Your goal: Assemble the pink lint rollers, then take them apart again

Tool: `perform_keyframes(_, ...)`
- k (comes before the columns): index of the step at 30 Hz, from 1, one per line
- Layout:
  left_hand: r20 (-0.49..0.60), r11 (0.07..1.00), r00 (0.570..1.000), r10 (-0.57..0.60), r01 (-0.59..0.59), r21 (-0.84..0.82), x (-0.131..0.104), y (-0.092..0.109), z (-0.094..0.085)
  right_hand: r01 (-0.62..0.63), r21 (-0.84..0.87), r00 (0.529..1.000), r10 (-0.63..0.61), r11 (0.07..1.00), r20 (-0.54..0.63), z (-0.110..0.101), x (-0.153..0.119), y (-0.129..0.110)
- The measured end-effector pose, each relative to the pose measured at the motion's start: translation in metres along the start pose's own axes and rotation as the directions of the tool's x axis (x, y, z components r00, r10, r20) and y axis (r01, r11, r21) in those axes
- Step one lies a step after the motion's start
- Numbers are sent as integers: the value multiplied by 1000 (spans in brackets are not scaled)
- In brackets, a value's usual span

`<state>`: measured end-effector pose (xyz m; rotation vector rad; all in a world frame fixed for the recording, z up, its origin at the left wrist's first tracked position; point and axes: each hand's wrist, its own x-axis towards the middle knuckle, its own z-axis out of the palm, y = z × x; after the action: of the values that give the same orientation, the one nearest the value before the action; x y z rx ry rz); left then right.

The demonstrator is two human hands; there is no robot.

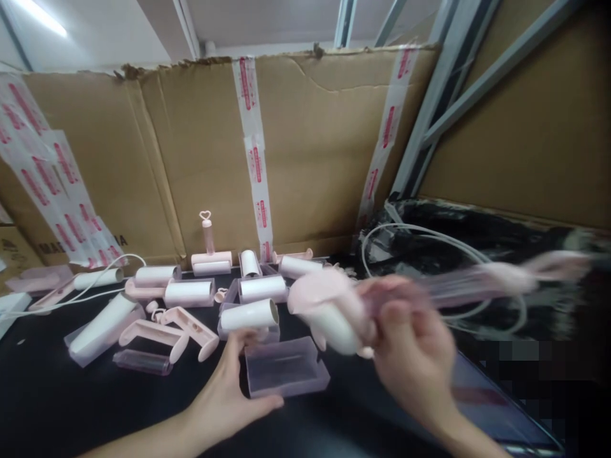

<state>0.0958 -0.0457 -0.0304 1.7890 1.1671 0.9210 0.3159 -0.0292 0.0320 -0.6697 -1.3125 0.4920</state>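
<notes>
My right hand is closed around the clear pinkish handle of a lint roller, smeared by motion. Its pink head and white roll point left, while the handle runs out to the right and ends in a pale pink loop. On the left, my left hand is spread, thumb apart from the fingers, at the left end of a clear plastic cover lying on the black table. Those fingertips are by a white paper roll behind the cover; whether they touch either one I cannot tell.
Several white rolls, pink roller frames and a clear handle are scattered across the table. An upright handle with a heart loop stands behind. Cardboard walls the back. White cable and black plastic wrapping lie right.
</notes>
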Motion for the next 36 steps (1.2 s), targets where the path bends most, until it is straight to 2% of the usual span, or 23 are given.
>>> perform_keyframes(1,-20,1000,1000,5,-5,11,0,-2,0,10,64,995,-4,998,-98,-3,9,-6)
perform_keyframes(2,-50,1000,999,8,-8,16,0,-3,0,23,117,990,-6,993,-141,-6,17,-11)
perform_keyframes(3,-90,1000,996,8,-7,7,1,-4,-1,40,149,991,-20,988,-129,-8,23,-15)
perform_keyframes(6,-190,980,979,-72,33,-197,11,0,-11,110,171,988,-126,979,87,-6,32,-23)
perform_keyframes(8,-182,919,970,-160,80,-386,19,11,-22,155,212,938,-211,965,277,-1,29,-22)
perform_keyframes(10,-70,841,975,-210,144,-522,24,28,-32,211,260,834,-312,942,454,6,24,-20)
perform_keyframes(11,1,809,977,-213,177,-560,25,37,-35,271,270,757,-378,924,533,8,21,-20)
perform_keyframes(13,171,749,964,-206,268,-607,23,54,-37,443,228,565,-467,867,680,10,16,-21)
perform_keyframes(14,257,724,944,-206,324,-609,22,61,-36,539,182,476,-475,823,740,10,15,-23)
perform_keyframes(15,328,710,919,-217,379,-593,21,66,-34,621,128,411,-461,773,787,7,14,-26)
perform_keyframes(16,390,694,890,-237,436,-573,20,70,-31,682,75,368,-429,728,825,4,14,-30)
perform_keyframes(17,439,678,860,-262,487,-551,19,72,-30,718,28,348,-393,695,851,-1,15,-33)
perform_keyframes(18,461,666,839,-290,523,-532,19,72,-29,731,-24,350,-343,682,872,-8,19,-34)
perform_keyframes(19,457,660,831,-317,539,-523,19,72,-29,725,-84,374,-288,683,882,-16,24,-35)
perform_keyframes(21,411,654,840,-354,537,-533,16,71,-35,656,-271,498,-135,704,856,-35,39,-28)
perform_keyframes(23,331,660,863,-382,506,-555,13,72,-47,533,-506,663,36,678,747,-54,58,-13)
perform_keyframes(24,286,665,876,-389,482,-571,11,73,-53,487,-600,688,144,635,711,-61,67,-2)
perform_keyframes(25,257,667,887,-384,459,-587,9,76,-60,489,-659,665,244,572,706,-66,74,9)
perform_keyframes(27,254,673,906,-338,421,-608,7,81,-71,538,-711,613,368,453,699,-69,84,32)
perform_keyframes(29,330,685,902,-279,427,-590,4,87,-78,558,-722,573,440,408,692,-64,88,52)
perform_keyframes(33,478,726,857,-192,452,-519,0,89,-79,513,-714,519,491,477,700,-51,87,69)
perform_keyframes(35,509,738,847,-154,441,-511,-2,86,-76,489,-714,541,467,502,699,-52,88,67)
perform_keyframes(36,517,740,844,-143,438,-511,-2,85,-74,474,-723,573,448,503,687,-54,89,65)
